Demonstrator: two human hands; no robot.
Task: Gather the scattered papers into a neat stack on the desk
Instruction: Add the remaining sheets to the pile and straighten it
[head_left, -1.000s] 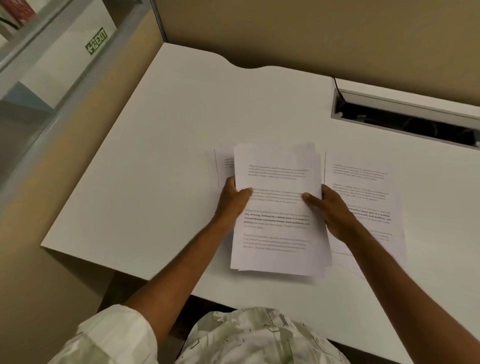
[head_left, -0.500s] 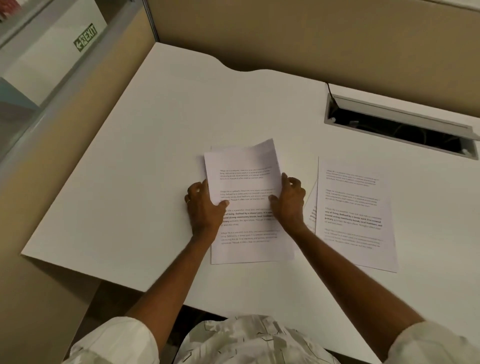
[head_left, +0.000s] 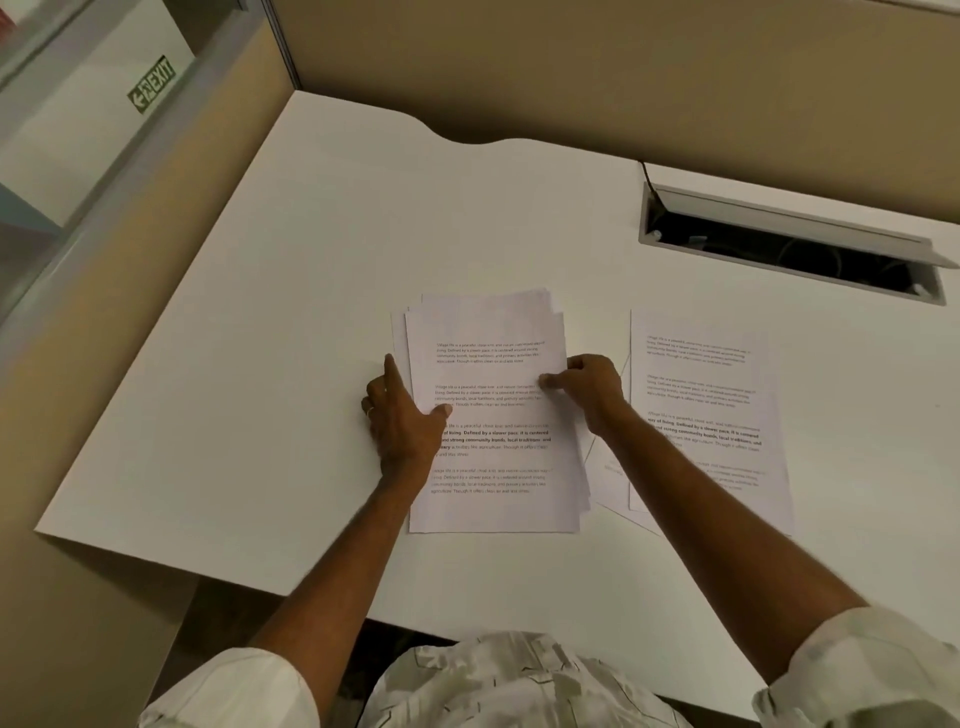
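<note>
A white desk (head_left: 291, 322) carries two groups of printed paper. The main stack (head_left: 493, 415) lies flat near the middle of the desk, text side up, its sheets not squared: corners and edges of lower sheets show past the top sheet along the far edge, the left side and the lower right. The left hand (head_left: 402, 421) lies against the stack's left edge, index finger stretched along that edge toward the far side, thumb pressed on the top sheet; the fingers are spread loosely, bearing on the paper rather than closed round it. A ring shows on one finger. The right hand (head_left: 589, 387) is at the stack's right edge, fingers curled, thumb and fingertips pinched narrowly on the edge of the top sheets. To the right, apart from the stack, the loose sheets (head_left: 701, 415) lie flat: one printed page on top, with at least one more sheet showing beneath it at an angle at the lower left. The right forearm crosses over their near left corner. A cable slot (head_left: 789, 244) with an open flap sits at the desk's far right.
</note>
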